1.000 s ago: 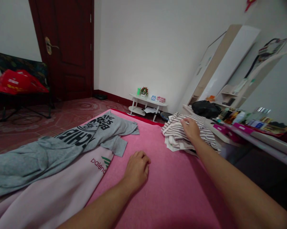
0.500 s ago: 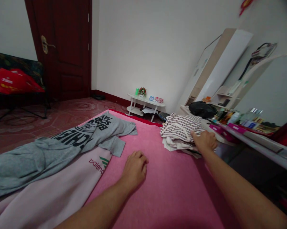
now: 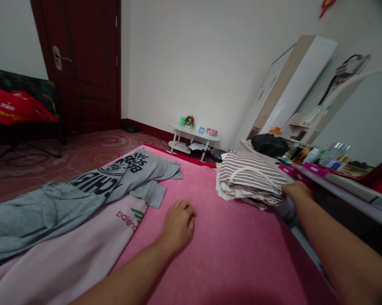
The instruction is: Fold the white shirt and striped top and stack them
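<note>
My left hand [image 3: 179, 224] rests on the pink bedspread [image 3: 210, 250], its fingers loosely curled and nothing visible in them. Farther right, my right hand [image 3: 296, 192] is closed on the right edge of a striped shirt [image 3: 254, 171], black and white, on top of a stack of folded clothes [image 3: 230, 192]. The fingertips of that hand are partly hidden by the cloth. To the left of my left hand, a grey T-shirt [image 3: 92, 192] with black lettering lies spread over a pale pink garment [image 3: 73, 258] with a green and red print.
A dressing table with bottles [image 3: 311, 154], a black bag [image 3: 269, 145] and a mirror [image 3: 365, 114] borders the bed on the right. Beyond the bed stands a small white table [image 3: 195, 134]. On the left, a chair holds a red bag [image 3: 20, 108] near a dark door [image 3: 82, 63].
My right hand has moved right, from the upper side of the stack to its right edge. The striped shirt's right side now lies stretched out farther right. My left hand stays put.
</note>
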Demonstrator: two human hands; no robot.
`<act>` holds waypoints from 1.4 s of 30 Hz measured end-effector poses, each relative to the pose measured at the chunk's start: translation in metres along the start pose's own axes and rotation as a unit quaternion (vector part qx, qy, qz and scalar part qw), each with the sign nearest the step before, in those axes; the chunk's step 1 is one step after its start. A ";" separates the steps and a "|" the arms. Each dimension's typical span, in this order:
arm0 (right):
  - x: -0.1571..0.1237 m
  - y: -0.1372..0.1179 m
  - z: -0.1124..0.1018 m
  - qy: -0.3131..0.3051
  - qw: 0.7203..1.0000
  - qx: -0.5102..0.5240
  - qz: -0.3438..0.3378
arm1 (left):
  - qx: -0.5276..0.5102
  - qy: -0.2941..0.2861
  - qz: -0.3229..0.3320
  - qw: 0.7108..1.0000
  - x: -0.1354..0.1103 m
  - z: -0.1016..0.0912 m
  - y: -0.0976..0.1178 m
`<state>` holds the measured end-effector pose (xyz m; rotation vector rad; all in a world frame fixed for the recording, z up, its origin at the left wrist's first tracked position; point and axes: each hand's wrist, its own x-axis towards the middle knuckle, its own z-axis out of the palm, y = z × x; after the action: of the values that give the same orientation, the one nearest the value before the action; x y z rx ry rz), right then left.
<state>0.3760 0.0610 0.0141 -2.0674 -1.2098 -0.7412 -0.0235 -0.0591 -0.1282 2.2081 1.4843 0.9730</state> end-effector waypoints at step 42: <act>-0.025 -0.084 0.000 0.064 0.970 0.236 -0.002 | -0.008 -0.003 -0.010 1.000 -0.001 -0.003 0.001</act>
<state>0.2903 0.0804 0.0155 -1.6023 -1.1817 -0.5171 -0.0252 -0.0602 -0.1258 2.1788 1.4873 0.9669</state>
